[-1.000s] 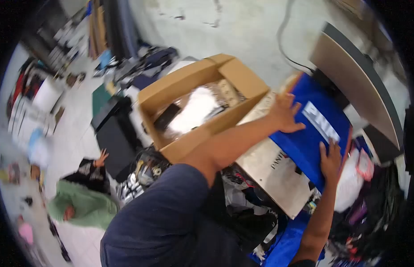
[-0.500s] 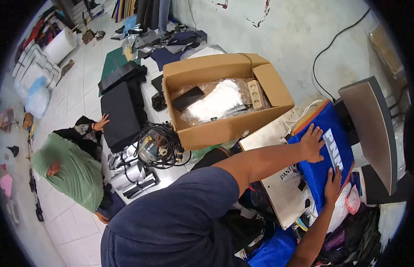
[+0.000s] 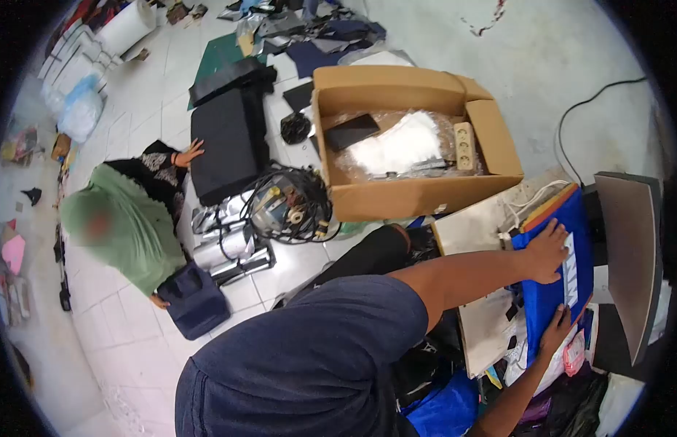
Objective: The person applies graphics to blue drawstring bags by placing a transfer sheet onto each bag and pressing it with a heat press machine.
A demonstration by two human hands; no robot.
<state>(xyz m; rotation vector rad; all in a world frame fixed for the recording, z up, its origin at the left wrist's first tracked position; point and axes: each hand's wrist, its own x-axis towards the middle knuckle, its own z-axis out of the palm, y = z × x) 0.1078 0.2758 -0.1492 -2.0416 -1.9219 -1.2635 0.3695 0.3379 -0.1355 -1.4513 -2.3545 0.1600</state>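
Pressing flat, neither grip clenched, the left hand (image 3: 546, 251) and right hand (image 3: 555, 336) spread a blue bag (image 3: 553, 295) just beside the cardboard box (image 3: 418, 197), smoothing seemingly unfinished.

Both arms reach out to the right of the scene. The left arm, bare below a dark blue short sleeve, stretches nearly straight, its left hand (image 3: 546, 251) lying flat, palm down, fingers spread. The right arm comes up from the near edge, forearm bare, its right hand (image 3: 555, 331) palm down with fingers extended, nearer than the left.
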